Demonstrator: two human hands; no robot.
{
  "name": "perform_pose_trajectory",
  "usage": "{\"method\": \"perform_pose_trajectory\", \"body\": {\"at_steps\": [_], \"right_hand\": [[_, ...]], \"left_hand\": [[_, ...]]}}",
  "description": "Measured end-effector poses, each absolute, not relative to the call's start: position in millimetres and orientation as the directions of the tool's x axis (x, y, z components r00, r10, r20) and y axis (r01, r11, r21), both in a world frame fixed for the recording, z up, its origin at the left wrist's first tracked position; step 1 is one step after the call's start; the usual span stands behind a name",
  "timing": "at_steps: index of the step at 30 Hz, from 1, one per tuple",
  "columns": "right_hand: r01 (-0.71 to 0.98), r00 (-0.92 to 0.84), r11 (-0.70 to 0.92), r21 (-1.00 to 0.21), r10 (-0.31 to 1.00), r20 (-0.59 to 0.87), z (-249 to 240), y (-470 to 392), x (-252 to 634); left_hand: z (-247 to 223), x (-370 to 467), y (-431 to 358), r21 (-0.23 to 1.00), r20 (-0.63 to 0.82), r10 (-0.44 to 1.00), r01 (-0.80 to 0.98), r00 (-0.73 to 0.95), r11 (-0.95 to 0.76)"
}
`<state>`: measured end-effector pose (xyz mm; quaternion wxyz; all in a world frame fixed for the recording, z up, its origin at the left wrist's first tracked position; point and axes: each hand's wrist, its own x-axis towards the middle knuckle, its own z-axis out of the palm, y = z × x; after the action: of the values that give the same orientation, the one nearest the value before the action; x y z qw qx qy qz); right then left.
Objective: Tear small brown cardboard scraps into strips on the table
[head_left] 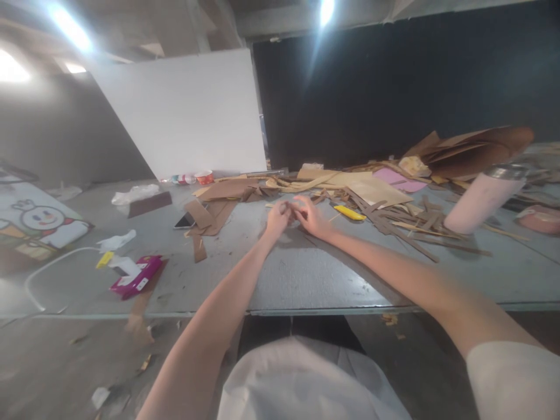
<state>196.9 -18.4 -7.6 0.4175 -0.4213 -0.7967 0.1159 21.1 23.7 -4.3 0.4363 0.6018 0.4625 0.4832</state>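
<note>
While meeting fingertip to fingertip over the grey table (pixel 306 274), left hand (pixel 277 217) and right hand (pixel 311 217) touching at mid-table, fingers curled in together; whether anything small sits pinched between them, impossible to tell from this blur. Just beyond the right hand, a yellow tool (pixel 349 213) lying flat, near but not touching. Behind and to the right, a thick heap of cardboard scraps (pixel 376 198) and long brown strips fanning out, crowding that whole side. Further right, a pale pink bottle (pixel 483 199) lying on its side at the edge of the strips. Left of the hands, folded brown cardboard pieces (pixel 214 204) and a phone (pixel 185 221) half tucked beside them. Well off to the left, a magenta box (pixel 137 276) near the front edge, with white crumpled paper (pixel 116 240) behind it. Bare tabletop straight below the hands, open all the way down to the near edge. White board (pixel 188 111) leaning at the back.
</note>
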Motion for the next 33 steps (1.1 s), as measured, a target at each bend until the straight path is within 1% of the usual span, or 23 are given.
{"method": "perform_pose_trajectory", "body": {"at_steps": [2, 4, 8, 12, 14, 17, 25, 29, 33], "right_hand": [[0.587, -0.347, 0.646, -0.489, 0.746, 0.569, -6.8, -18.5, 196.5], [0.598, -0.359, 0.652, -0.466, 0.738, 0.571, -6.8, -16.1, 196.0], [0.584, -0.327, 0.635, -0.506, 0.755, 0.569, -8.2, -9.7, 196.3], [0.533, -0.35, 0.646, -0.547, 0.757, 0.552, -10.2, -5.6, 197.5], [0.514, -0.341, 0.653, -0.556, 0.75, 0.567, -10.9, -4.2, 197.7], [0.513, -0.303, 0.642, -0.569, 0.756, 0.58, -10.3, -3.0, 198.0], [0.499, -0.144, 0.541, -0.676, 0.822, 0.551, -8.9, 1.5, 203.2], [0.446, -0.198, 0.559, -0.699, 0.823, 0.532, -10.2, 3.0, 203.9], [0.402, -0.305, 0.619, -0.674, 0.785, 0.539, -6.2, -1.4, 203.1]], "left_hand": [[-5.8, 20.0, 25.5, 0.974, 0.191, 0.977, 0.104, 0.094, -0.2], [-6.3, 17.6, 27.2, 0.975, 0.201, 0.978, 0.079, 0.057, -0.205], [-6.0, 12.4, 30.7, 0.981, 0.19, 0.982, 0.034, -0.004, -0.19], [-5.6, 10.0, 32.2, 0.985, 0.172, 0.984, 0.032, -0.054, -0.17], [-5.8, 9.9, 32.0, 0.988, 0.156, 0.987, 0.017, -0.042, -0.156], [-6.9, 10.8, 31.4, 0.99, 0.143, 0.989, 0.008, 0.021, -0.143], [-8.9, 14.9, 32.3, 0.986, 0.157, 0.985, 0.049, 0.068, -0.16], [-9.6, 13.4, 33.3, 0.984, 0.147, 0.988, 0.088, 0.054, -0.152], [-12.7, 10.8, 34.0, 0.981, 0.161, 0.984, 0.101, 0.071, -0.168]]}}
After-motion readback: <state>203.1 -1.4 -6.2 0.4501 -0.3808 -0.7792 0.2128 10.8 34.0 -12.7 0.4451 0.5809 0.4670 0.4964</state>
